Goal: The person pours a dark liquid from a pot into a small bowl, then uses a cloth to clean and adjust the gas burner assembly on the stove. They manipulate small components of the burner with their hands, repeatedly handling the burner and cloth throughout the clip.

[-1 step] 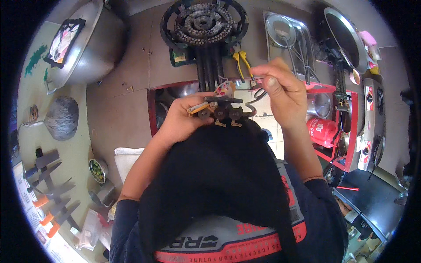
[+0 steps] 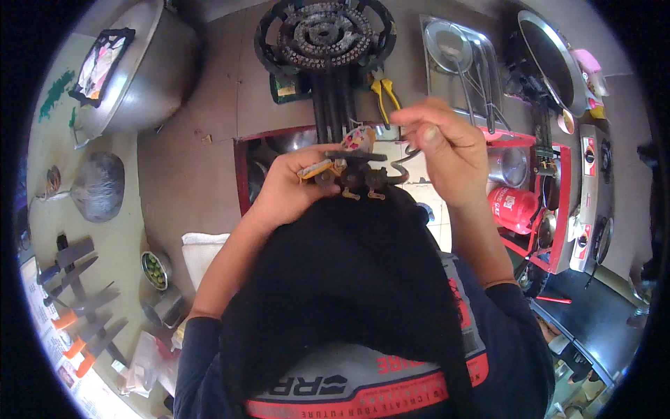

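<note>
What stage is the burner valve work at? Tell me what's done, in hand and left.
Done: the ring burner sits on the bench, its pipes reaching the valve block. In hand: the left hand grips the block; the right hand pinches something small beside it. Left: yellow-handled pliers lie unused; whether the fitting is tight cannot be told.

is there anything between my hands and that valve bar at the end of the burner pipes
Nothing visible. The left hand already grips the valve bar at its left end, and the right hand pinches something small just above its right end; what it pinches cannot be made out.
</note>
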Available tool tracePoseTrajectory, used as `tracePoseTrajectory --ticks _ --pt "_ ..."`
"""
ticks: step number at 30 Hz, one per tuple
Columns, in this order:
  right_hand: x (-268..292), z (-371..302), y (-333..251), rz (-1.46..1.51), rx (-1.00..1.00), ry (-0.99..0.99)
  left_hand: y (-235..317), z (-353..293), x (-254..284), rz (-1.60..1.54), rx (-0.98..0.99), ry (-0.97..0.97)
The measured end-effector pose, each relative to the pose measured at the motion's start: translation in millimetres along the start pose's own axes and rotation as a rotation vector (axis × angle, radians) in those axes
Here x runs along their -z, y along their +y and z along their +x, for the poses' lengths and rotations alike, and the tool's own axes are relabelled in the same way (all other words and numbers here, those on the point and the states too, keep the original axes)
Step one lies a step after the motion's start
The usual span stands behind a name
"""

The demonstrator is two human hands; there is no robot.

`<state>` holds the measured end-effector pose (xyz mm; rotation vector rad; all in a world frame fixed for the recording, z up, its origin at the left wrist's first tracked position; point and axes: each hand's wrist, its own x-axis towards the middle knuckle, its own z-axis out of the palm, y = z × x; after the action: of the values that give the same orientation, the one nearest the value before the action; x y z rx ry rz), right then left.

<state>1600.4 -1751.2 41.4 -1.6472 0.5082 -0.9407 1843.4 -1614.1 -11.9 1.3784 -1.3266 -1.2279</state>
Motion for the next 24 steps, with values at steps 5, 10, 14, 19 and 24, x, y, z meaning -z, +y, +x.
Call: tracePoseTrajectory --ticks 5,10,14,19,24 --pt "-17 -2 0 0.001 0.006 -0.213 1 6 -4 -0.106 0.095 0.038" --pt "-16 1 0 -0.054 0.047 -0.218 2 6 -5 -0.097 0.059 0.041" --pt "-11 1 -4 -0.024 -0.021 -0.217 0 6 -6 -0.088 0.023 0.041" --pt "-11 4 -3 0.061 0.111 -0.195 0 5 -6 -0.036 -0.047 0.015" --pt "-15 0 -7 -0.264 0.240 -0.284 1 2 -7 0.046 -0.143 0.008"
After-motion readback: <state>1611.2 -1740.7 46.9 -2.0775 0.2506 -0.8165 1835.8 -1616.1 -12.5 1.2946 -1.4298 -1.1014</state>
